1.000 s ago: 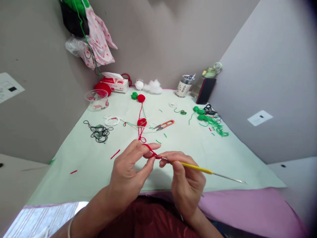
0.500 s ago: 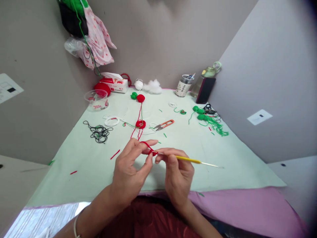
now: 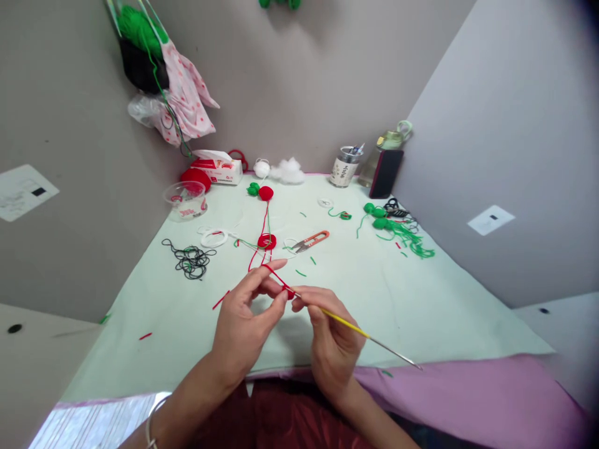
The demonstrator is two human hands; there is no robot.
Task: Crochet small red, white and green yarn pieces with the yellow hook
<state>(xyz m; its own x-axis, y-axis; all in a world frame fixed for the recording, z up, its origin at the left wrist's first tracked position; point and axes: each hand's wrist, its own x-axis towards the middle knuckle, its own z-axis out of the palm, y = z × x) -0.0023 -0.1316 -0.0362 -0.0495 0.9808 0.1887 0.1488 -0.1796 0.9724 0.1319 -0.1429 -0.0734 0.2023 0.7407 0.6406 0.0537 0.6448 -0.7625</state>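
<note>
Between finger and thumb, my left hand [image 3: 246,321] pinches a small piece of red crochet [image 3: 288,292]. Red yarn [image 3: 276,274] runs over its raised index finger down to that piece. My right hand [image 3: 334,340] is closed around a crochet hook [image 3: 345,322] with a yellow grip. The hook's tip meets the red piece, partly hidden by my fingers. Its bare metal end points down and to the right. Beyond my hands lies a flat red yarn winding [image 3: 266,241], with red strands leading toward my left hand.
Orange thread snips [image 3: 312,241] lie past my hands. Tangled black cord [image 3: 191,260] is at left, green yarn pieces [image 3: 412,240] at right. A clear tub [image 3: 186,202], tissue box [image 3: 219,171], white stuffing [image 3: 288,171], pen tin [image 3: 345,168] and phone [image 3: 387,174] stand toward the back.
The crochet hook has tilted, its free end swinging downward while its tip stays at the red piece. My right hand has turned slightly. The camera view has shifted a little upward.
</note>
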